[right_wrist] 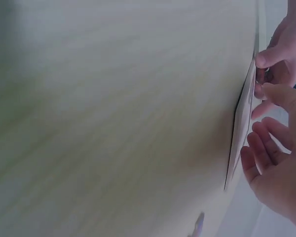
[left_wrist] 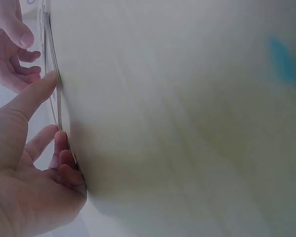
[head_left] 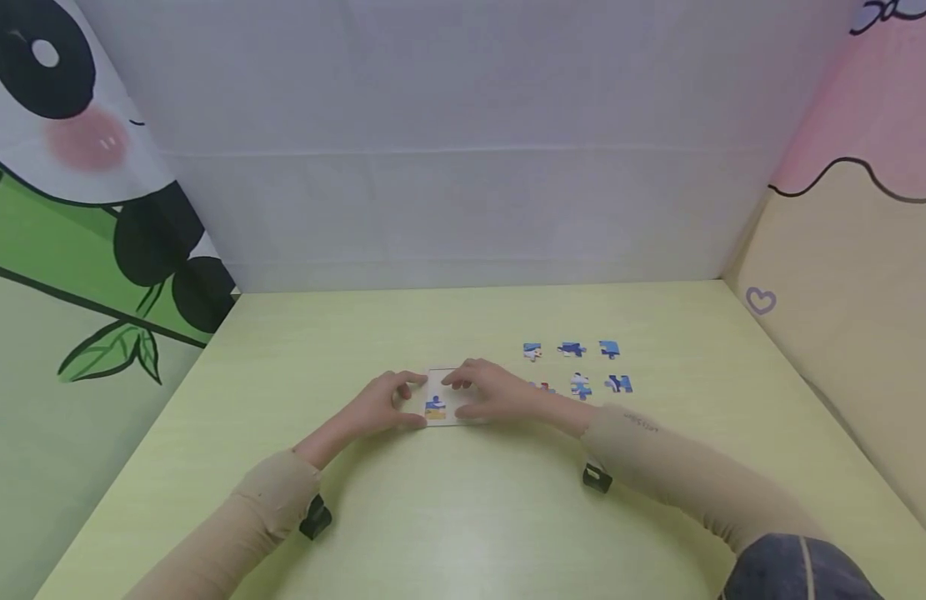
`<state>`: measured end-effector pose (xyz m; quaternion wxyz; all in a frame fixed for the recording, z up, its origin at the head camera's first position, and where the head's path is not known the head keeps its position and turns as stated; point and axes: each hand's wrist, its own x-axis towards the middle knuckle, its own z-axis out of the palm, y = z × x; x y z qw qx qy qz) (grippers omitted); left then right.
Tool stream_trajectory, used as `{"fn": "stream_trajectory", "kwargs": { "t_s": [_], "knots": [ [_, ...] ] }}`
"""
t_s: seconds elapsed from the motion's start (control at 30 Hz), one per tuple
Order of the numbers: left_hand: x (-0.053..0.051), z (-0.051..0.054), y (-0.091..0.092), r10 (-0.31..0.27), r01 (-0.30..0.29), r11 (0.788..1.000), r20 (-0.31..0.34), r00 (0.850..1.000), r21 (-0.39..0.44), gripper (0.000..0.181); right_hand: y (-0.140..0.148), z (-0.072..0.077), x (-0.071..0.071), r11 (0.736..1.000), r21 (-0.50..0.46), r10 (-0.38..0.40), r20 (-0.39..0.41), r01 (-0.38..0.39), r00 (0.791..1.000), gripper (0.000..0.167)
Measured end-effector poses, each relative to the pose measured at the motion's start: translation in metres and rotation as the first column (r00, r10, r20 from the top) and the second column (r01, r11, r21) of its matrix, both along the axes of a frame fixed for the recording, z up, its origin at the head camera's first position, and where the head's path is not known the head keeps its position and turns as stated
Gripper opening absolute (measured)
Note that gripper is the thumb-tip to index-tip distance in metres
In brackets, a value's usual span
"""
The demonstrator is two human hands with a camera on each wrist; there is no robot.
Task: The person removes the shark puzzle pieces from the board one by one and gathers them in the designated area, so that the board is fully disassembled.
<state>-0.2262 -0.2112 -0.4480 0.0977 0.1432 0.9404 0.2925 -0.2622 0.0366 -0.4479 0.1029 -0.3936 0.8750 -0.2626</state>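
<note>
A small white puzzle board (head_left: pixel 442 385) lies flat on the table, and one blue-and-yellow jigsaw piece (head_left: pixel 436 410) sits at its lower left. My left hand (head_left: pixel 380 406) holds the board's left side, with the thumb at the near corner and the forefinger at the far corner. In the left wrist view, the left thumb (left_wrist: pixel 37 96) touches the thin edge of the board. Over the board's right half is my right hand (head_left: pixel 496 392), its fingers loosely bent and apart from the thumb. Nothing shows between the right hand's fingers (right_wrist: pixel 259 153) in the right wrist view.
Right of the board, several loose jigsaw pieces (head_left: pixel 571 349) lie in two rows; the right forearm partly covers the nearer row. A pale wall (head_left: pixel 463 217) closes the table's back, with printed panels at both sides. Dark wrist cameras (head_left: pixel 597 477) hang below the sleeves.
</note>
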Motion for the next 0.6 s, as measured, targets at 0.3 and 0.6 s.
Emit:
{"fn": "stream_trajectory", "kwargs": {
  "t_s": [0.3,0.6],
  "knots": [
    [-0.003,-0.005,-0.004,-0.008,0.007,0.999,0.024,1.000,0.043,0.071,-0.020,-0.014,0.004,0.999,-0.033,-0.038,-0.016,0.037,0.999,0.045],
    [-0.004,-0.008,-0.005,-0.010,0.009,0.999,0.025,1.000,0.054,0.071,-0.026,-0.008,0.011,0.993,-0.083,-0.073,0.099,0.081,0.992,0.044]
  ]
}}
